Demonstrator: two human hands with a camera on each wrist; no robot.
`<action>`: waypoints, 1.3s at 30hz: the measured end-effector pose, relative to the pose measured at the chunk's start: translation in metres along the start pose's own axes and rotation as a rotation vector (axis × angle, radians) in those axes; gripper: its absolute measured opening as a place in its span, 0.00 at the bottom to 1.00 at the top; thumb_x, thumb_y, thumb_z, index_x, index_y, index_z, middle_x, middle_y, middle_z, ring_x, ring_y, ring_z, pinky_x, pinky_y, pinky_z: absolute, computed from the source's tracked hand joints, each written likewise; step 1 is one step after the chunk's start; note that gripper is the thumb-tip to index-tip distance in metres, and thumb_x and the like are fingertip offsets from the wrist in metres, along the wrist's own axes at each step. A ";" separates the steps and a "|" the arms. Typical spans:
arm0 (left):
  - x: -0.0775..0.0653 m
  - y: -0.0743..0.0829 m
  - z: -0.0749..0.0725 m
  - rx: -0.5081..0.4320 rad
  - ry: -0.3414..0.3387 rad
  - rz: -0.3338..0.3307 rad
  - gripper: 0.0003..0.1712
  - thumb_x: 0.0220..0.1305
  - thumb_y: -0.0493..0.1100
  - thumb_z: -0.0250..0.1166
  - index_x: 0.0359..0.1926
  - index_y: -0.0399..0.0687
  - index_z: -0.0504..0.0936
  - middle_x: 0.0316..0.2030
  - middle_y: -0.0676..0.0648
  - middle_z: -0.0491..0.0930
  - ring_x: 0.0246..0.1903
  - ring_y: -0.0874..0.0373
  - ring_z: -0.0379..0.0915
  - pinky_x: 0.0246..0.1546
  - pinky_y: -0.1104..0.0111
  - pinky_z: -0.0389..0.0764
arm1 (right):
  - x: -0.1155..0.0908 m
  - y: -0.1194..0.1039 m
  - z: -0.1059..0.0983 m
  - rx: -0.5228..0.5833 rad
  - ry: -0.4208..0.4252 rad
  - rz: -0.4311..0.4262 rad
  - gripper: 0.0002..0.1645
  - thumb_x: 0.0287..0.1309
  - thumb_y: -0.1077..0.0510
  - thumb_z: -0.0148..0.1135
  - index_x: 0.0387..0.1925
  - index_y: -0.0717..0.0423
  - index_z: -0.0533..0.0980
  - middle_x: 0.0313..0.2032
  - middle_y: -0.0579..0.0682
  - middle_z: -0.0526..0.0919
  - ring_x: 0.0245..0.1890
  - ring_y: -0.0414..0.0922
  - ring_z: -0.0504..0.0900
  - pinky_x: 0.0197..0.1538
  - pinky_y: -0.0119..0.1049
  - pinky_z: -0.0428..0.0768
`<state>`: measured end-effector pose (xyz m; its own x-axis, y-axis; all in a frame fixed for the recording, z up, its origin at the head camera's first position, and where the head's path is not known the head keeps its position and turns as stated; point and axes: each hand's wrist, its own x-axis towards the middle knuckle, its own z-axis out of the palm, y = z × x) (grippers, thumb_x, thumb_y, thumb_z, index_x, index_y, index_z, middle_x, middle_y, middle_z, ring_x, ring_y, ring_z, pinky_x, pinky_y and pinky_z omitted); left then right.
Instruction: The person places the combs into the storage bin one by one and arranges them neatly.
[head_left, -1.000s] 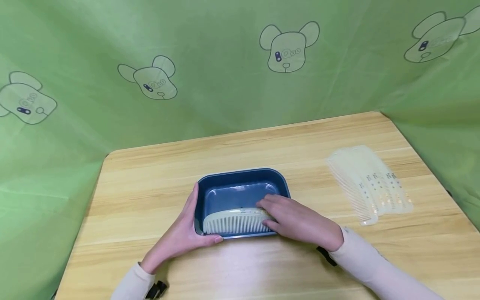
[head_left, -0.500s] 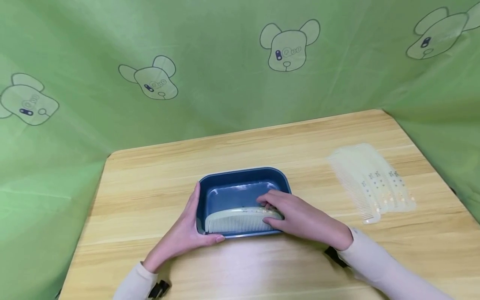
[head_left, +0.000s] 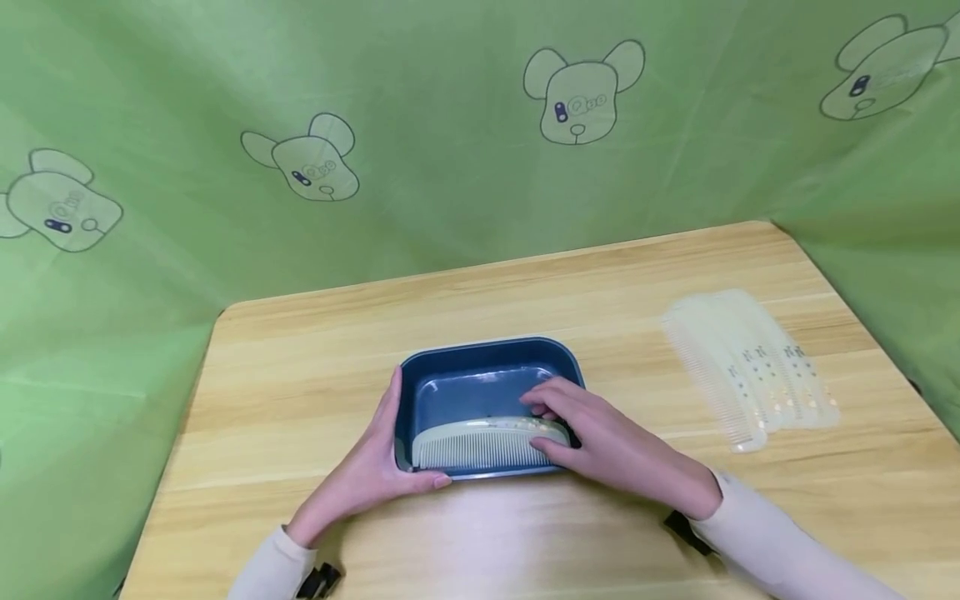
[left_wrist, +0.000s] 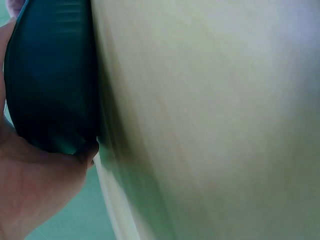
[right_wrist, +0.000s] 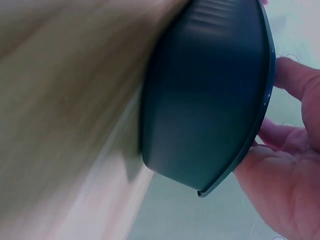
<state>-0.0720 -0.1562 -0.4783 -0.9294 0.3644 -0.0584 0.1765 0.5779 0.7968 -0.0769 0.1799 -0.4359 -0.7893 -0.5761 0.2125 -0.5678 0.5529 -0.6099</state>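
Observation:
A dark blue plastic tray (head_left: pixel 491 375) with rounded corners sits on the table. Inside it, along the front wall, a pale green comb (head_left: pixel 480 446) stands on its long side, teeth down. My left hand (head_left: pixel 371 458) holds the tray's left end, thumb along the front rim and fingers along the left side; the left wrist view shows this hand (left_wrist: pixel 42 185) against the tray's outer wall. Over the tray's right end, my right hand (head_left: pixel 592 433) hovers at the comb's end with thumb and fingers spread apart. In the right wrist view the tray wall (right_wrist: pixel 205 100) hides part of that hand.
Several more pale combs (head_left: pixel 750 362) lie overlapping on the right of the wooden table (head_left: pixel 315 367). A green cloth (head_left: pixel 450 200) with bear-head outlines hangs behind the table and at both sides.
The right hand's fingers have loosened from the comb's right end and drawn slightly back, showing more of it. The left hand keeps its hold on the tray. The view has shifted slightly.

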 end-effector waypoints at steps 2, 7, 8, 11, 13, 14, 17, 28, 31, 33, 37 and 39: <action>-0.001 0.000 0.000 -0.005 -0.001 0.001 0.86 0.40 0.69 0.83 0.80 0.73 0.24 0.82 0.54 0.30 0.80 0.48 0.35 0.73 0.39 0.53 | -0.002 0.000 0.000 0.027 0.025 -0.003 0.25 0.64 0.56 0.71 0.60 0.54 0.77 0.53 0.45 0.81 0.52 0.40 0.81 0.57 0.39 0.82; -0.002 -0.001 0.000 -0.002 0.008 0.000 0.86 0.40 0.69 0.83 0.80 0.73 0.24 0.82 0.53 0.30 0.80 0.47 0.35 0.73 0.39 0.53 | -0.009 0.002 -0.003 0.072 0.095 -0.042 0.23 0.64 0.62 0.69 0.60 0.53 0.77 0.53 0.45 0.82 0.47 0.41 0.85 0.51 0.33 0.85; -0.002 0.000 0.000 0.002 0.008 -0.002 0.86 0.40 0.69 0.82 0.80 0.73 0.24 0.82 0.53 0.29 0.80 0.47 0.35 0.73 0.39 0.53 | -0.010 0.003 -0.003 0.071 0.109 -0.055 0.23 0.64 0.63 0.69 0.60 0.53 0.77 0.53 0.45 0.82 0.46 0.41 0.85 0.50 0.33 0.85; -0.003 0.001 -0.001 0.011 0.008 -0.009 0.85 0.41 0.70 0.82 0.80 0.74 0.23 0.82 0.53 0.29 0.80 0.46 0.35 0.72 0.38 0.53 | -0.013 0.003 -0.005 0.068 0.131 -0.078 0.24 0.62 0.65 0.69 0.59 0.53 0.77 0.53 0.44 0.81 0.45 0.41 0.85 0.48 0.32 0.85; -0.003 0.002 -0.002 0.011 0.012 -0.014 0.85 0.41 0.70 0.82 0.80 0.74 0.24 0.82 0.53 0.29 0.80 0.46 0.35 0.72 0.37 0.53 | -0.015 0.002 -0.006 0.067 0.138 -0.079 0.25 0.62 0.66 0.69 0.59 0.52 0.77 0.53 0.44 0.81 0.45 0.41 0.85 0.46 0.32 0.85; -0.004 0.002 -0.002 0.012 0.015 -0.014 0.85 0.41 0.70 0.82 0.80 0.74 0.24 0.82 0.53 0.29 0.80 0.46 0.35 0.72 0.37 0.53 | -0.015 0.001 -0.006 0.069 0.141 -0.078 0.25 0.62 0.66 0.69 0.59 0.52 0.77 0.53 0.43 0.81 0.45 0.41 0.85 0.45 0.31 0.85; -0.004 0.002 -0.001 0.009 0.021 -0.011 0.84 0.42 0.69 0.82 0.80 0.73 0.24 0.83 0.52 0.30 0.80 0.46 0.35 0.72 0.37 0.52 | -0.018 0.000 -0.007 0.077 0.150 -0.065 0.25 0.61 0.68 0.69 0.59 0.51 0.77 0.52 0.42 0.81 0.44 0.39 0.84 0.44 0.29 0.84; -0.005 -0.001 0.003 0.009 0.025 -0.005 0.83 0.43 0.69 0.82 0.81 0.73 0.25 0.83 0.53 0.31 0.80 0.46 0.36 0.72 0.37 0.53 | -0.029 0.003 -0.012 0.060 0.214 0.038 0.24 0.60 0.71 0.67 0.55 0.49 0.80 0.42 0.36 0.80 0.36 0.32 0.78 0.37 0.22 0.79; -0.003 0.000 0.003 0.015 0.021 -0.003 0.84 0.42 0.69 0.81 0.81 0.73 0.24 0.83 0.53 0.30 0.80 0.46 0.36 0.72 0.36 0.54 | -0.033 0.006 -0.014 0.059 0.229 0.066 0.23 0.58 0.71 0.68 0.54 0.53 0.80 0.39 0.36 0.79 0.36 0.32 0.77 0.39 0.21 0.79; -0.003 0.001 0.003 0.018 0.019 -0.004 0.84 0.42 0.69 0.81 0.80 0.73 0.24 0.83 0.52 0.30 0.80 0.46 0.36 0.72 0.37 0.54 | -0.035 0.007 -0.015 0.057 0.237 0.074 0.24 0.57 0.73 0.68 0.55 0.56 0.80 0.38 0.36 0.78 0.36 0.32 0.77 0.40 0.21 0.79; -0.002 0.003 0.002 0.020 0.017 -0.005 0.84 0.42 0.70 0.81 0.80 0.73 0.24 0.83 0.50 0.30 0.80 0.46 0.36 0.72 0.37 0.54 | -0.040 0.010 -0.018 0.044 0.250 0.087 0.27 0.55 0.74 0.68 0.57 0.57 0.79 0.38 0.36 0.79 0.37 0.33 0.78 0.41 0.21 0.80; -0.001 0.003 0.002 0.023 0.015 -0.009 0.84 0.41 0.70 0.81 0.80 0.73 0.24 0.83 0.49 0.30 0.80 0.46 0.35 0.72 0.37 0.53 | -0.042 0.012 -0.019 0.041 0.257 0.094 0.28 0.55 0.74 0.68 0.58 0.58 0.78 0.39 0.38 0.80 0.37 0.33 0.78 0.42 0.22 0.80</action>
<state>-0.0695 -0.1533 -0.4769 -0.9356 0.3485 -0.0562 0.1757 0.5978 0.7821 -0.0549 0.2225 -0.4378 -0.8746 -0.3485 0.3369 -0.4831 0.5687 -0.6658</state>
